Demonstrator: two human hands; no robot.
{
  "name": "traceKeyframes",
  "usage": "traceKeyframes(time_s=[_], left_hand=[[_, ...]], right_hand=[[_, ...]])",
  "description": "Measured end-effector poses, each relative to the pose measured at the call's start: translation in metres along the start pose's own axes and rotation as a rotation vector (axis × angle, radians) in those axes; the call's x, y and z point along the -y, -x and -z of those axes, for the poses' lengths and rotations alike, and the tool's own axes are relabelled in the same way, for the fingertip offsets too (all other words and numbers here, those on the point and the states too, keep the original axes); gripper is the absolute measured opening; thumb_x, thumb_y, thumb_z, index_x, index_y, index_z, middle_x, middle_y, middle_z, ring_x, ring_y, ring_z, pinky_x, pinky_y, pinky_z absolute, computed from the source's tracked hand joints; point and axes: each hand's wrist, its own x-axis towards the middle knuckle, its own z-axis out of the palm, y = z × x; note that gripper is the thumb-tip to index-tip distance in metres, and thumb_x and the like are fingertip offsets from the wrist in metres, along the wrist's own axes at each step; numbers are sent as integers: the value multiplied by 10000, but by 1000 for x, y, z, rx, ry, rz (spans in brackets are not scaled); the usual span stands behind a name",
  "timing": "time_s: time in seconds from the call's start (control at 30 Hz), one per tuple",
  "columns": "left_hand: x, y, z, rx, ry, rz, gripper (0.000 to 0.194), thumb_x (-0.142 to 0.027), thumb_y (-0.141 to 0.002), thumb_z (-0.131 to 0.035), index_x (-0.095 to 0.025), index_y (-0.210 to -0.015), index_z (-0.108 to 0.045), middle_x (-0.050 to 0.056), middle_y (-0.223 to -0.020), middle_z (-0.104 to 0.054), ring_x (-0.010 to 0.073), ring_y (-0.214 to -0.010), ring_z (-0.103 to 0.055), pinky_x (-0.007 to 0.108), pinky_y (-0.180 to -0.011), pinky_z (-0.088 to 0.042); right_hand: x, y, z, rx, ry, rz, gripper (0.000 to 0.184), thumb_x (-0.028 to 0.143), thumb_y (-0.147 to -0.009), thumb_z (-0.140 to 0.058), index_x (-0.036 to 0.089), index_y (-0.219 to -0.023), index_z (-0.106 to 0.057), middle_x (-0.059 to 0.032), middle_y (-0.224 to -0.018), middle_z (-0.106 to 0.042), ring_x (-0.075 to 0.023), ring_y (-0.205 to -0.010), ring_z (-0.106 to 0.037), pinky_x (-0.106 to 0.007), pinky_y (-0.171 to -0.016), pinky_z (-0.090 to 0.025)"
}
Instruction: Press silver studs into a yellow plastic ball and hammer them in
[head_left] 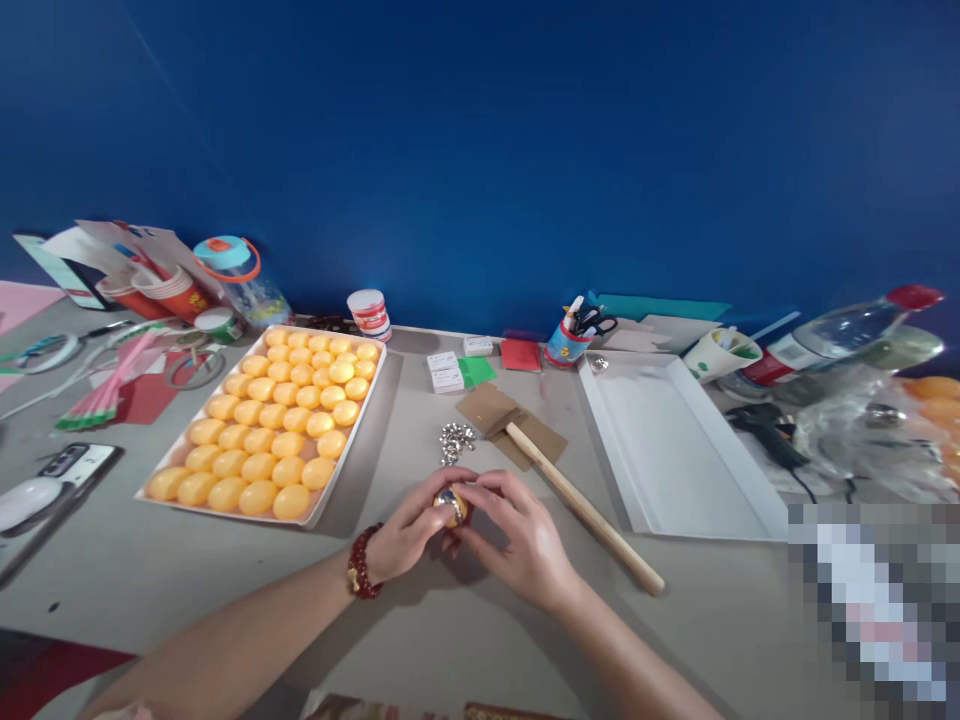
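My left hand (411,532), with a dark red bead bracelet at the wrist, is closed around a small orange ball (451,506) that has shiny silver metal on its upper face. From the other side the bent fingers of my right hand (521,535) close on the same ball, thumb below. Just beyond the hands lies a small heap of shiny metal pieces (456,440), resembling little bells. To the right a wooden-handled hammer (585,505) rests with its head on a brown card (551,445). Fingers partly hide the ball's underside.
A shallow box (319,515) of orange balls stands on the left. On the right are a white tray (675,450), a pen cup (568,345) with scissors, a black glue gun (765,432) and a plastic bottle (832,335). A phone (75,475) lies far left.
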Motion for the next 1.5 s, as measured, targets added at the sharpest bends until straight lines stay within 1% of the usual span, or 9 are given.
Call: traceKeyframes(time_s=[0.13, 0.33, 0.6, 0.8, 0.93, 1.0, 1.13, 1.3, 1.5], left_hand=[[0, 0, -1, 7, 7, -10, 394, -380, -937, -527, -207, -1290, -505, -3, -815, -553, 85, -551, -507, 216, -524, -464], [4, 1, 2, 83, 75, -40, 546, -484, -952, -500, -226, -1426, -421, 33, -895, -570, 115, -621, -533, 249, -574, -488], [-1, 2, -2, 20, -2, -23, 475, -393, -970, -494, -214, -1408, -455, 39, -928, -588, 128, -693, -534, 258, -637, -492], [6, 3, 1, 37, -56, -128, 539, -387, -955, -560, -245, -1457, -427, 64, -1083, -604, 168, -876, -560, 275, -761, -488], [7, 1, 3, 88, 2, -177, 580, -461, -935, -576, -234, -1454, -448, 108, -1287, -598, 258, -1139, -560, 368, -970, -454], [5, 0, 4, 51, 6, -170, 537, -479, -953, -533, -212, -1419, -500, 121, -1353, -579, 284, -1227, -527, 391, -1028, -424], [3, -2, 6, -44, 36, -113, 435, -390, -954, -569, -216, -1352, -562, 102, -1285, -622, 234, -1106, -586, 326, -931, -470], [2, -5, 4, -30, 184, -72, 426, -357, -907, -653, -235, -1309, -585, 62, -1068, -674, 175, -892, -622, 299, -818, -508], [0, -6, -1, 39, 356, 20, 367, -354, -948, -600, -224, -1290, -607, 86, -1145, -677, 201, -1018, -640, 325, -897, -494]], right_hand=[[-1, 2, -1, 29, -8, -22, 355, 222, -880, -655, 225, -1229, -586, -108, -1085, -643, -245, -971, -650, -377, -812, -586], [-3, 3, -3, 51, 3, -39, 418, 257, -853, -697, 219, -1253, -581, -122, -1112, -637, -268, -991, -647, -399, -813, -586], [-3, 4, -3, 36, 9, -32, 404, 245, -860, -679, 225, -1254, -589, -115, -1098, -631, -258, -996, -645, -385, -819, -582], [-1, 2, -3, 13, 1, -71, 400, 228, -808, -700, 228, -1195, -596, -98, -1066, -650, -258, -969, -638, -397, -830, -571], [0, 0, 0, -1, -7, -55, 380, 189, -806, -671, 221, -1177, -594, -98, -1060, -649, -257, -954, -628, -405, -815, -561], [0, -1, 1, 0, 1, -32, 395, 188, -830, -648, 218, -1218, -582, -107, -1092, -646, -261, -976, -623, -415, -823, -555], [0, 0, 0, 13, 19, -1, 454, 199, -876, -618, 218, -1323, -540, -120, -1130, -643, -272, -1017, -618, -436, -854, -543], [1, 0, -1, 40, -23, -46, 462, 243, -878, -656, 221, -1323, -531, -120, -1167, -655, -277, -1045, -614, -446, -887, -531], [-1, -3, -2, -3, 0, -21, 372, 215, -866, -653, 223, -1230, -581, -105, -1104, -687, -267, -991, -629, -431, -852, -537]])
